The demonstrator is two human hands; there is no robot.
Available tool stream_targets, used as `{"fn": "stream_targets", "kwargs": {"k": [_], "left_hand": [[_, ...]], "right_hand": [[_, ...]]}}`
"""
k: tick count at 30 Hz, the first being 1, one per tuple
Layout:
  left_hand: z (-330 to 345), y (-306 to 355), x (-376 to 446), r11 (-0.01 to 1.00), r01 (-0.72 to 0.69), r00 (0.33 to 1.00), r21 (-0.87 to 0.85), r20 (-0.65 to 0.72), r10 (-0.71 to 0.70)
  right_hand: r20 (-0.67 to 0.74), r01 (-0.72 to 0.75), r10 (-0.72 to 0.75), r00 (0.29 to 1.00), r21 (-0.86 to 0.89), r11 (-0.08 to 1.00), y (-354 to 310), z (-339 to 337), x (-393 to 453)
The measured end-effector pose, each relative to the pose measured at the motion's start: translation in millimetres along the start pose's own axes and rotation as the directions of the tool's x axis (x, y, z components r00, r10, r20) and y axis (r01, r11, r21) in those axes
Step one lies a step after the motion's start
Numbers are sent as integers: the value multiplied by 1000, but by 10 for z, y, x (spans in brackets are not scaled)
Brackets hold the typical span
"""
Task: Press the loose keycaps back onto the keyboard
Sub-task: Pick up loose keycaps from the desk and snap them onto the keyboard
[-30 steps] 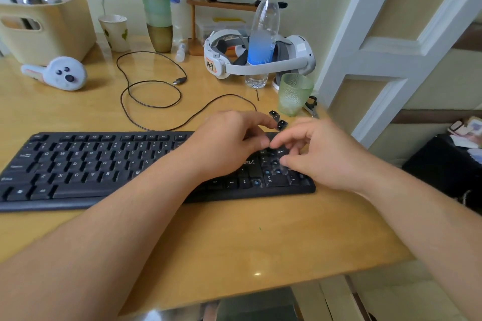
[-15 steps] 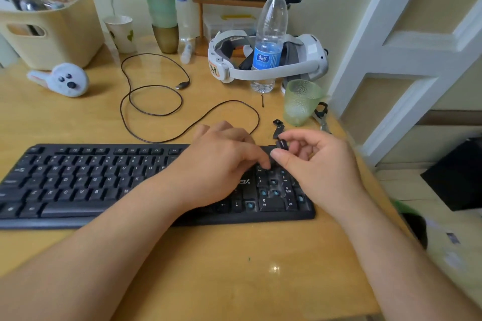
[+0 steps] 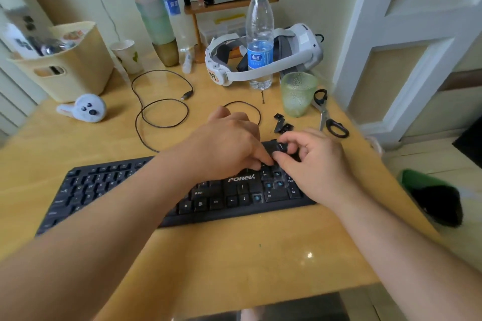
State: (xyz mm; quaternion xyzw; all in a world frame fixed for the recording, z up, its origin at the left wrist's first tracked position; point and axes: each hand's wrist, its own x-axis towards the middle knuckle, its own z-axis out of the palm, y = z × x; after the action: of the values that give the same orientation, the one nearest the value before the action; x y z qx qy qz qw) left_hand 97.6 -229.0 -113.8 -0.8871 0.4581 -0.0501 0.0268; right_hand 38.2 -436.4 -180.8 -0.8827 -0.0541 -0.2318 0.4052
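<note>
Pinching 1 keycap point(image 3: 281, 147) over the keyboard point(image 3: 109, 185) numpad, the right hand point(image 3: 317, 161) risks seating it crooked; left hand point(image 3: 229, 142) fingers curl, pressing alongside.

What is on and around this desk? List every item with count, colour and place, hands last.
keyboard: one, black, front of the desk, several blue switch stems bare at its right end
loose keycaps: a few, black, on the desk behind the keyboard's right end
held keycap: one, black, in the right hand
cable: one, black, looped mid-desk
green cup: one, right rear
scissors: one, black handles, right of the cup
water bottle: one, clear, blue cap, rear
headset: one, white, behind the bottle
controller: one, white, left
basket: one, cream, left rear
paper cup: one, white, beside the basket
left hand: fingers on the keyboard's right part
right hand: pinches the held keycap
</note>
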Motion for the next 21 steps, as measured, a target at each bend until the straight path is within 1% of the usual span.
{"fn": "stream_targets", "kwargs": {"k": [2,4,9,14,17,19,21], "left_hand": [[-43,-36,54,996,-78,997,36,17,78],[-73,-74,110,991,-128,991,46,34,127],[-86,-74,246,990,-139,980,14,145,136],[-107,-67,380,992,-128,963,-18,236,129],[-147,-77,408,996,-61,951,-69,298,79],[-211,-97,356,984,26,951,-178,309,31],[-271,-120,248,942,139,955,-305,293,-46]], "right_hand": [[8,16,-16,1000,-27,1000,7,11,-8],[7,28,-28,1000,-48,998,6,11,-17],[-29,-7,6,1000,-41,999,6,-8,1],[-19,0,-1,1000,-61,998,-1,-9,-8],[-26,-4,3,1000,-45,999,-8,-6,-8],[-35,-27,27,999,-11,1000,-7,-9,1],[-52,-54,56,997,38,998,4,-21,17]]}}
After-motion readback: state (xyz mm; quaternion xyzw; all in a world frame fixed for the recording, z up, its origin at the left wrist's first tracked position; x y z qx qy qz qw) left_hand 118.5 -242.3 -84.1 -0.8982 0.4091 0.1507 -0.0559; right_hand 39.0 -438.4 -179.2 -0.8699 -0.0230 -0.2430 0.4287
